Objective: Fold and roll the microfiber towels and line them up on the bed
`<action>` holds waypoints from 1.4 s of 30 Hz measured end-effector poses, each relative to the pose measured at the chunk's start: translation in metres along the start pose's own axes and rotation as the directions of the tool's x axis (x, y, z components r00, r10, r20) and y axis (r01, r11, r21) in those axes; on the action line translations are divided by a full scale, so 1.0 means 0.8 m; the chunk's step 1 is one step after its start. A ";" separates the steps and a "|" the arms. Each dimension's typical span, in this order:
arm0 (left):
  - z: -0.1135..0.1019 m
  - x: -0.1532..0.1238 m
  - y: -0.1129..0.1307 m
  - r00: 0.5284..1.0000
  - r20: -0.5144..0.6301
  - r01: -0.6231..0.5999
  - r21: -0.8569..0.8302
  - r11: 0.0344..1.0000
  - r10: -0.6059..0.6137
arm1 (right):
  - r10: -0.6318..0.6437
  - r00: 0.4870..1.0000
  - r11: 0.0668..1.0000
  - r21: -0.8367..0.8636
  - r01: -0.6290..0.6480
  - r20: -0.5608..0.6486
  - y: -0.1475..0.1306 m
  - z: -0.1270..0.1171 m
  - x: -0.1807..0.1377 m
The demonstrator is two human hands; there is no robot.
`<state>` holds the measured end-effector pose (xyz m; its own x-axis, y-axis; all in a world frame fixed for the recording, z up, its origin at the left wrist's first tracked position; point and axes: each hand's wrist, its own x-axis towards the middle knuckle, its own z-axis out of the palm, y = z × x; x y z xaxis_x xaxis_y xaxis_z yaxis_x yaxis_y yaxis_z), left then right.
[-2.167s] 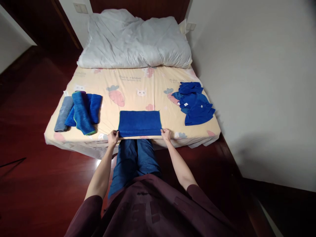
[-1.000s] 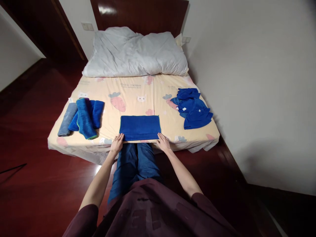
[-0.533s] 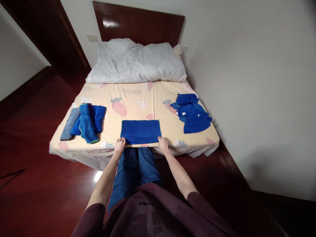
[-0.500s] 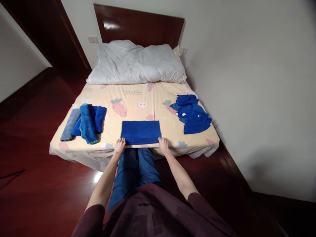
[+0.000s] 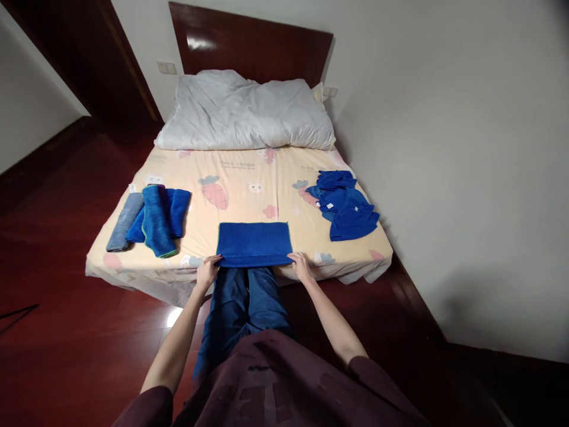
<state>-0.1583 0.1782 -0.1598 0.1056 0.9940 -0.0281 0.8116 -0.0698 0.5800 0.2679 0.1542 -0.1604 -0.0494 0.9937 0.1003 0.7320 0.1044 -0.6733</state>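
A blue towel [image 5: 253, 238] with a green-edged border lies flat at the near edge of the bed, its near side turned over in a narrow fold. My left hand [image 5: 207, 271] pinches the left end of that fold. At the opposite end, my right hand [image 5: 301, 267] grips the fold's right corner between thumb and fingers. Both hands are level with the mattress edge, just in front of my legs.
Rolled towels, one grey [image 5: 125, 222] and several blue [image 5: 159, 220], lie on the bed's left. A crumpled pile of blue cloths [image 5: 351, 213] sits on the right. A white quilt [image 5: 249, 112] is bunched against the headboard [image 5: 253, 44]. A wall [image 5: 453, 178] stands close on the right.
The towel has slid slightly toward me, and its near fold looks more distinct. My hands have shifted a little outward, both still holding the towel's ends.
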 end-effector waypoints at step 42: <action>0.003 0.024 -0.023 0.967 -0.133 0.179 -0.264 0.948 -0.219 | 0.216 0.959 0.968 0.170 -0.185 -0.183 0.040 0.007 0.032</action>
<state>-0.1700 0.1988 -0.1728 -0.1519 0.9873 -0.0462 0.6366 0.1335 0.7595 0.2866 0.1834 -0.1836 0.2349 0.9683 0.0852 0.6018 -0.0761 -0.7950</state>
